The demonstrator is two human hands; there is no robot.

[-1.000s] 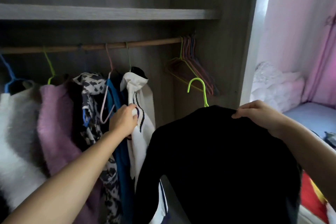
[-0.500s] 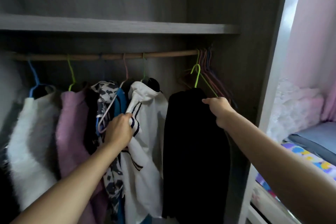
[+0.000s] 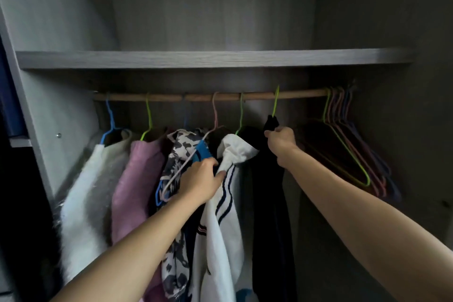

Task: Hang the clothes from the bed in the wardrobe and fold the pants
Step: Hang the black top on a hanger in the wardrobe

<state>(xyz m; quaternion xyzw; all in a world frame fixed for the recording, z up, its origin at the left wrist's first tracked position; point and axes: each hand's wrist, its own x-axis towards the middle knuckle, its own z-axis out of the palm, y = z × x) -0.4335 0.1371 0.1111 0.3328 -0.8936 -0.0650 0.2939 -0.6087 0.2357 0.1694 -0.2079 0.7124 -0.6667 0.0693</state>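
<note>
The right hand has its grip closed on the top of the black long garment, just under the hook of its lime-green wire hanger, which hangs on the wooden wardrobe rail beneath the grey shelf. The left hand has its grip closed on a fold of the white garment with dark stripes, which hangs just left of the black one. Beyond it hang a black-and-white patterned garment, a fuzzy pink sweater and a fluffy white sweater, and a bunch of empty coloured wire hangers sits at the rail's right end.
</note>
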